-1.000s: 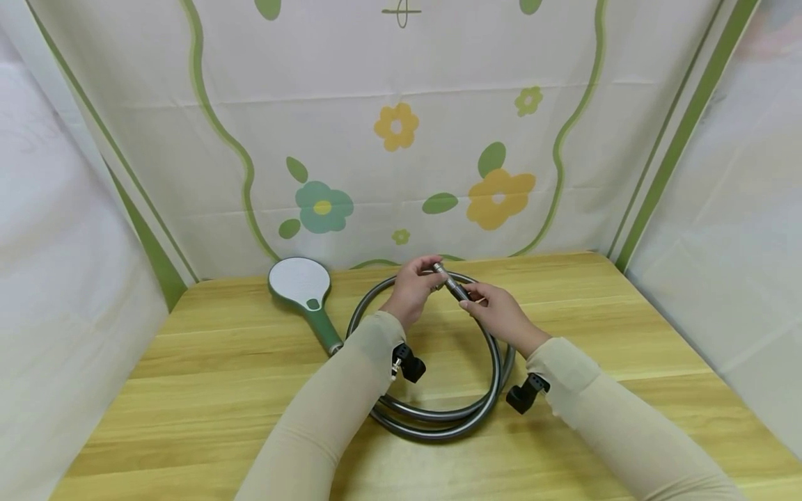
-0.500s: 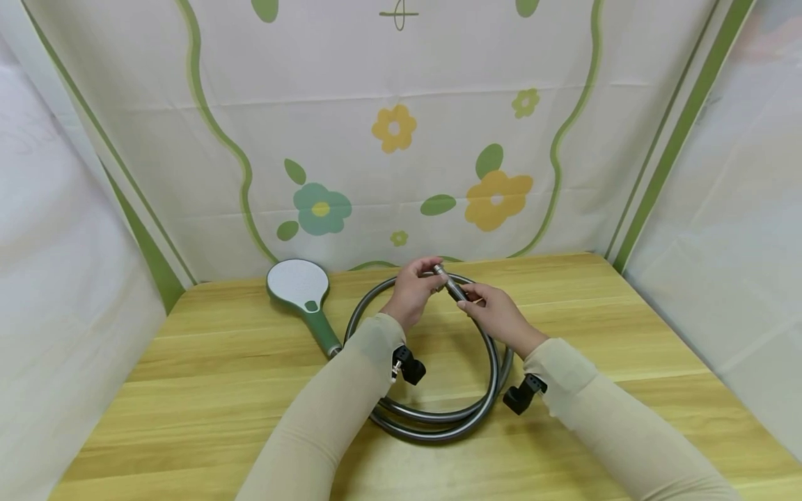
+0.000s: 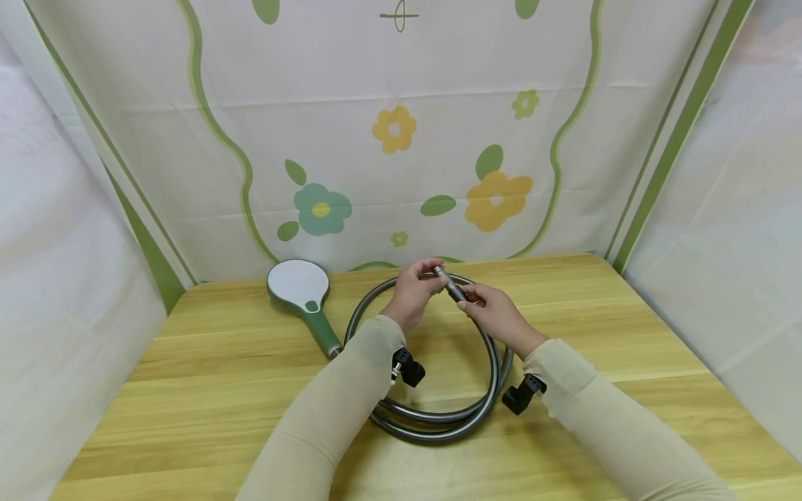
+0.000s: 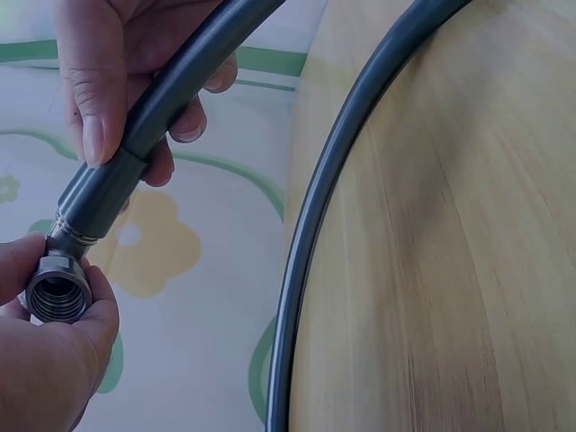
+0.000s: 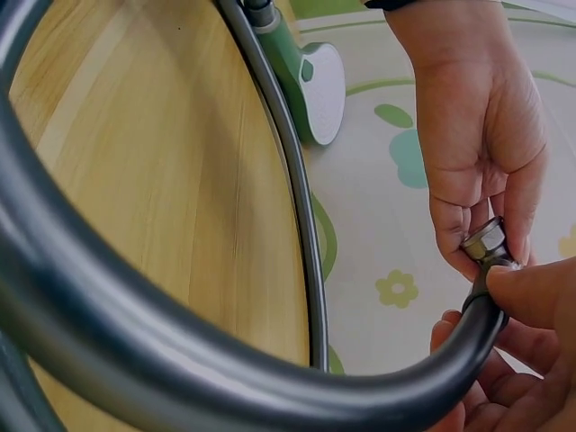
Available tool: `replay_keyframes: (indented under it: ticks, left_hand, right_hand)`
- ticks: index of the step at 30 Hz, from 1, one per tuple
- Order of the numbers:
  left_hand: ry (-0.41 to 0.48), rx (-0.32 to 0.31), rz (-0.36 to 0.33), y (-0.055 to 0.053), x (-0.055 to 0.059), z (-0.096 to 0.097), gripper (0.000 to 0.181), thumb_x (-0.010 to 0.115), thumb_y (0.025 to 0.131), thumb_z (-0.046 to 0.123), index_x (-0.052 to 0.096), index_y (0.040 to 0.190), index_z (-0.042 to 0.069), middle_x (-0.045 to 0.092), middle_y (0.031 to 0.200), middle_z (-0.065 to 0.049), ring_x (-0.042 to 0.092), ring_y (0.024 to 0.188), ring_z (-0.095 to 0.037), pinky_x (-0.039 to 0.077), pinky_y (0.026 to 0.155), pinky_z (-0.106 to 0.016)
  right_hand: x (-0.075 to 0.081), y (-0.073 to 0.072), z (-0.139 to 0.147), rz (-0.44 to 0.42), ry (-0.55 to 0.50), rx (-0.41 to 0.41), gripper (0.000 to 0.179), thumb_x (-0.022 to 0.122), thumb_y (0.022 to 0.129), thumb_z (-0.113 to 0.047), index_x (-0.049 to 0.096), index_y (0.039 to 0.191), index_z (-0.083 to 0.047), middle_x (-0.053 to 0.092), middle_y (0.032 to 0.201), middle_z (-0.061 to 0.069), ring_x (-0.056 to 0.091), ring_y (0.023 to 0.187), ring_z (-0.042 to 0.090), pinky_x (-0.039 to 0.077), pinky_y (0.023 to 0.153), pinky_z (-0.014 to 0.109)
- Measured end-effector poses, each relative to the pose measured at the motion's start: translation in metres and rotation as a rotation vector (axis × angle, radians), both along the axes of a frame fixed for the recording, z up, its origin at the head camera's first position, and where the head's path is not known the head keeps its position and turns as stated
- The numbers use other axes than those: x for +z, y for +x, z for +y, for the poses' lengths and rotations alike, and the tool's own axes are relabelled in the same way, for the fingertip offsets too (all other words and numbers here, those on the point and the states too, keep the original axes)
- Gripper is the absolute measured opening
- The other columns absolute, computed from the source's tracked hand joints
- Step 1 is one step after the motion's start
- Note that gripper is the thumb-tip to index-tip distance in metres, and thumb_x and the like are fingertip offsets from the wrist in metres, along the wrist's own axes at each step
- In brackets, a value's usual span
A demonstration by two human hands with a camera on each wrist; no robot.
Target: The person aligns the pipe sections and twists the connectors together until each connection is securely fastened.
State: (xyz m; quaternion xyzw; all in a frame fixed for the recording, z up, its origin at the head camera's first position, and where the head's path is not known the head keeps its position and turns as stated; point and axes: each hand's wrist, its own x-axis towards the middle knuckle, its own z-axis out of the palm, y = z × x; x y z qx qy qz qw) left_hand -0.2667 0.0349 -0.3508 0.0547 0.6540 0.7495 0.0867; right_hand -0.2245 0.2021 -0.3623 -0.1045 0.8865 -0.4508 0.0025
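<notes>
Over the far part of the table, my left hand (image 3: 410,296) pinches the metal hex nut (image 4: 61,264) at the free end of a dark grey shower hose (image 3: 438,437). The nut's threaded opening shows in the left wrist view. Just behind it, my right hand (image 3: 501,319) grips the hose's dark end sleeve (image 4: 97,193) between thumb and fingers. The rest of the hose lies coiled on the table under both hands. Left of the coil rests a green hand shower (image 3: 322,330) with a white spray face, its handle joined to the hose's other end.
The wooden table (image 3: 207,390) ends at the back against a white flower-printed cloth (image 3: 351,125). White cloth also hangs along the left and right sides. Each wrist carries a small black camera mount, the left mount (image 3: 410,369) hanging over the coil.
</notes>
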Motion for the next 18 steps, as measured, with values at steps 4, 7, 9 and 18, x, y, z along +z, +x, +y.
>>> replay_keyframes:
  ticks: [4, 7, 9, 18]
  left_hand:
    - [-0.001, 0.000, 0.015, 0.0011, -0.0010, 0.0005, 0.035, 0.062, 0.092, -0.003, 0.060, 0.126, 0.004, 0.058, 0.123, -0.012, 0.057, 0.105, -0.021, 0.049, 0.095, -0.035]
    - [0.003, 0.007, 0.026, 0.0007, -0.0027, 0.0009, 0.034, 0.062, 0.092, -0.003, 0.060, 0.125, 0.004, 0.059, 0.122, -0.011, 0.057, 0.103, -0.020, 0.050, 0.092, -0.034]
    - [0.011, 0.010, 0.034, 0.0004, -0.0037, 0.0010, 0.033, 0.061, 0.092, -0.003, 0.060, 0.124, 0.003, 0.059, 0.122, -0.010, 0.057, 0.102, -0.020, 0.051, 0.091, -0.033]
    - [0.044, -0.007, 0.035, 0.0009, -0.0049, -0.0009, 0.034, 0.063, 0.091, -0.003, 0.061, 0.124, 0.004, 0.059, 0.122, -0.010, 0.057, 0.102, -0.019, 0.050, 0.092, -0.034]
  right_hand:
    - [-0.0011, -0.0003, -0.0004, -0.003, -0.002, -0.009, 0.032, 0.057, 0.097, -0.013, 0.058, 0.126, 0.003, 0.064, 0.101, 0.014, 0.060, 0.084, 0.026, 0.048, 0.066, 0.031]
    - [-0.0023, -0.0012, -0.0004, -0.011, -0.006, -0.016, 0.033, 0.057, 0.098, -0.013, 0.058, 0.127, 0.002, 0.064, 0.101, 0.014, 0.059, 0.084, 0.024, 0.048, 0.066, 0.031]
    - [-0.0026, -0.0015, -0.0005, -0.013, -0.012, -0.020, 0.033, 0.057, 0.098, -0.013, 0.058, 0.127, 0.002, 0.064, 0.101, 0.014, 0.059, 0.083, 0.023, 0.048, 0.066, 0.031]
    - [-0.0027, -0.0004, 0.0006, 0.001, -0.031, -0.019, 0.031, 0.058, 0.098, -0.013, 0.060, 0.125, 0.001, 0.065, 0.101, 0.014, 0.059, 0.083, 0.022, 0.048, 0.068, 0.032]
